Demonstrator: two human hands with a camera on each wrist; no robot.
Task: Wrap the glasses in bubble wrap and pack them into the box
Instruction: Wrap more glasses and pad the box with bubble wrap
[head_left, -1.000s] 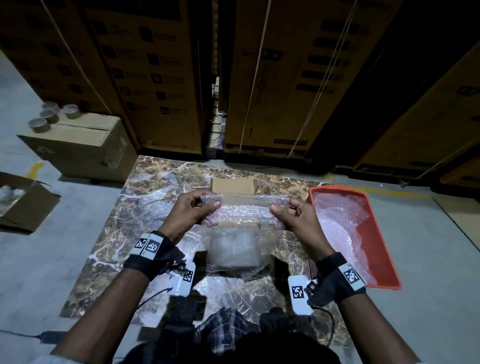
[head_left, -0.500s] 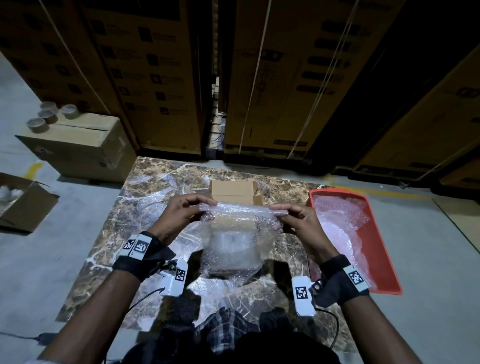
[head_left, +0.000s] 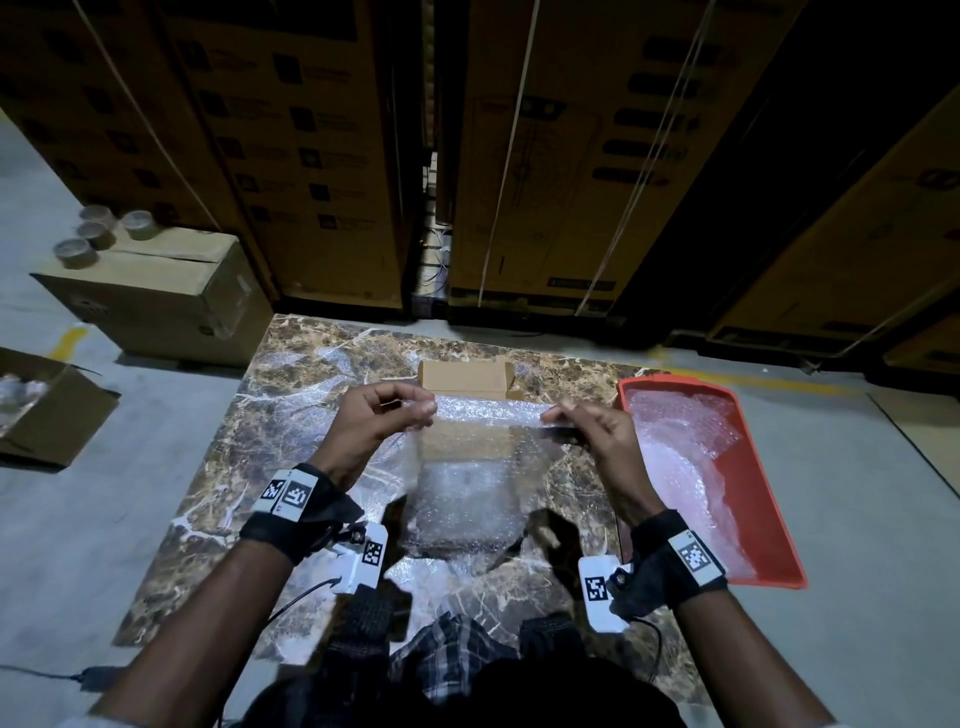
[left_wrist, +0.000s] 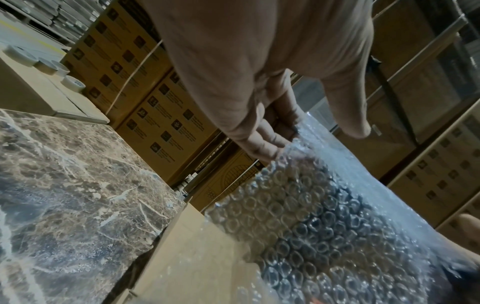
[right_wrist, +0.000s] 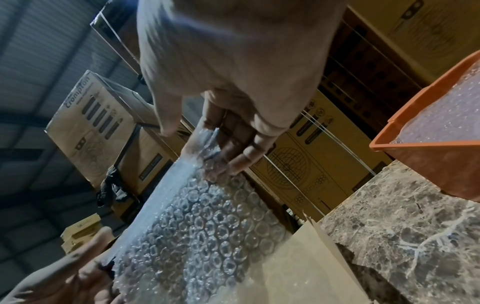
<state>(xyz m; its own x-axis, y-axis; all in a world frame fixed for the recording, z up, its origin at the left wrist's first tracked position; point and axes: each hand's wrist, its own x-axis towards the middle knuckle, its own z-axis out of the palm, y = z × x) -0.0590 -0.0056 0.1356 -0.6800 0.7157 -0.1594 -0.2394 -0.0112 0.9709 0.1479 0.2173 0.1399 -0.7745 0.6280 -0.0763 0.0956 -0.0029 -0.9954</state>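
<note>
A clear bubble wrap sheet (head_left: 467, 488) hangs above the marble table (head_left: 291, 426), stretched between both hands. My left hand (head_left: 415, 410) pinches its upper left corner, and its fingers (left_wrist: 275, 142) curl over the sheet (left_wrist: 311, 216). My right hand (head_left: 556, 418) pinches the upper right corner, where the fingers (right_wrist: 233, 148) fold the wrap (right_wrist: 207, 222) over. A small open cardboard box (head_left: 465, 376) stands just behind the sheet, with its wall (left_wrist: 194, 246) and flap (right_wrist: 298, 257) close below the wrap. I see no glass plainly; only a hazy shape shows through the sheet's lower part.
An orange tray (head_left: 769, 519) with more bubble wrap lies at the table's right edge; its rim (right_wrist: 428, 144) shows beside my right hand. A closed carton (head_left: 156, 306) carrying tape rolls and an open carton (head_left: 47, 415) stand on the floor to the left. Tall stacked cartons (head_left: 545, 156) wall off the back.
The thick folded band along the sheet's top has been drawn out into a thin taut edge. Both hands stay at about the same place, still pinching the corners.
</note>
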